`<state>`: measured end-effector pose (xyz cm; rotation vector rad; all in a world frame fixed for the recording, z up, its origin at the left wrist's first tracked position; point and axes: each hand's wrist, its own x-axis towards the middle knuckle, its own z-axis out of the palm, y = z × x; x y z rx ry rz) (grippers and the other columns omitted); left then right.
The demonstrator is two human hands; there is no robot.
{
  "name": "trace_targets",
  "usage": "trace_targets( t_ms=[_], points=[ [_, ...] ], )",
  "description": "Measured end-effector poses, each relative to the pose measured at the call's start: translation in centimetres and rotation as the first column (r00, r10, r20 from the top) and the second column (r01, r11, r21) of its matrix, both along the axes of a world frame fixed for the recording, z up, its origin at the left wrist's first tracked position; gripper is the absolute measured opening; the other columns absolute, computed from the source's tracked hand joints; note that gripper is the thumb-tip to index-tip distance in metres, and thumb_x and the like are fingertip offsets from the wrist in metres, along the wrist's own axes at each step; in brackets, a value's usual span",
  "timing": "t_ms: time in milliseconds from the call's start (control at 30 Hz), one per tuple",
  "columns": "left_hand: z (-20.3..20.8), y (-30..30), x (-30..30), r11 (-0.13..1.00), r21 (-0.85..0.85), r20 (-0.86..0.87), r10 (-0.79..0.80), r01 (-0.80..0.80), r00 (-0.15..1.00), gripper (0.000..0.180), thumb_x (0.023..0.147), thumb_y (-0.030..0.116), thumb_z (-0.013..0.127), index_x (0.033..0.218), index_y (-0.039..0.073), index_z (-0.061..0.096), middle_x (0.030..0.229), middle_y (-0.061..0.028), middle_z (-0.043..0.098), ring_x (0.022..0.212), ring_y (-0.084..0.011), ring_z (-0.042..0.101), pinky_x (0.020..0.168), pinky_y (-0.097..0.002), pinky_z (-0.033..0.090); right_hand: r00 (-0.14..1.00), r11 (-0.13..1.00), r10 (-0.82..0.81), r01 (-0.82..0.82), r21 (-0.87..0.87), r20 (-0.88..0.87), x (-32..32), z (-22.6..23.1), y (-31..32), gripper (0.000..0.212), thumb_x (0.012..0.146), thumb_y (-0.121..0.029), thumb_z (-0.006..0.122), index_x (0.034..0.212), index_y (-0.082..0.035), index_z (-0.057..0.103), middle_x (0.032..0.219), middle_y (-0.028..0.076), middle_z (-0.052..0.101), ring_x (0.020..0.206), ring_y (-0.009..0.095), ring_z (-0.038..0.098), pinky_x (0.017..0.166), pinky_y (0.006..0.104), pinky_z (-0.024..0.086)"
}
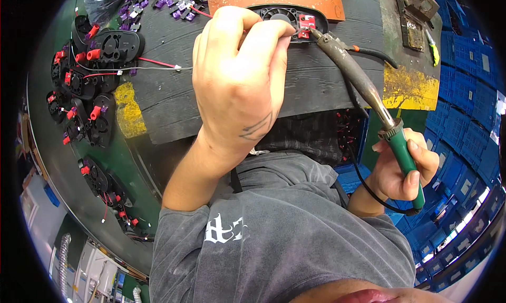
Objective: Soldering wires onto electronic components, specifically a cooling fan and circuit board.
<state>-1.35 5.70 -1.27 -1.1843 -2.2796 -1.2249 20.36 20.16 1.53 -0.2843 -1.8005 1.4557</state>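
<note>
My right hand (405, 168) is wrapped round the green handle of a soldering iron (363, 87). The iron's tip touches or nearly touches a red part (305, 22) set in a black oval housing (321, 29) with a small fan (278, 15). My left hand (240, 66) covers the housing's left side, its thumb and forefinger pinched beside the red part. A thin wire seems to run from that pinch toward the iron's tip; whether it is solder or a lead I cannot tell. Red and grey leads (158, 66) pass behind the left hand.
Several black fan housings (113, 46) with red parts lie at left. Purple-and-black small parts (168, 2) are heaped at the back. Under the work is an orange-brown board (329, 2) on a black bench mat (363, 34). A metal stand (419, 8) and blue crates (464, 60) are at right.
</note>
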Motion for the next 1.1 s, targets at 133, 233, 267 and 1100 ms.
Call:
trace_targets(
  t_ms=[133,233,267,1100],
  points=[
    [0.14,0.28,0.07,1.000,-0.004,0.012,-0.003,0.003,1.000,0.016,0.075,-0.003,0.071,0.090,0.003,0.069,0.083,-0.0078,0.054,0.074,-0.0198,0.056,0.066,-0.0288,0.046,1.000,1.000,-0.008,0.008,0.003,-0.005,-0.01,0.04,-0.05,0.039,0.089,-0.031,0.051,0.104,0.005,0.052,0.083,0.027,0.059,0.063,0.026,0.060,0.052,0.0326,0.051],
    [-0.47,0.45,0.18,0.999,0.035,0.032,0.001,-0.002,1.000,0.017,0.070,0.004,0.074,0.085,0.007,0.067,0.082,-0.0053,0.051,0.074,-0.0230,0.053,0.068,-0.0338,0.042,1.000,1.000,-0.017,0.017,-0.006,0.009,0.10,0.00,-0.09,0.039,0.088,-0.031,0.051,0.104,0.005,0.052,0.083,0.027,0.059,0.062,0.026,0.060,0.052,0.0328,0.051],
    [-0.44,0.46,0.14,0.999,0.035,0.030,0.002,-0.003,1.000,0.017,0.070,0.004,0.074,0.085,0.007,0.067,0.082,-0.0053,0.051,0.074,-0.0230,0.053,0.068,-0.0338,0.042,1.000,1.000,-0.016,0.016,-0.006,0.007,0.07,0.01,-0.05,0.039,0.088,-0.031,0.051,0.104,0.005,0.052,0.083,0.027,0.059,0.062,0.026,0.060,0.052,0.0328,0.051],
    [-0.25,0.28,-0.08,1.000,0.016,0.032,0.009,-0.010,0.999,0.015,0.074,-0.001,0.072,0.087,0.004,0.067,0.082,-0.0069,0.054,0.074,-0.0220,0.057,0.068,-0.0312,0.046,1.000,1.000,0.015,-0.015,0.008,-0.003,0.13,-0.10,0.22,0.038,0.089,-0.030,0.050,0.104,0.006,0.052,0.086,0.027,0.059,0.064,0.027,0.060,0.051,0.0325,0.052]
  ],
)
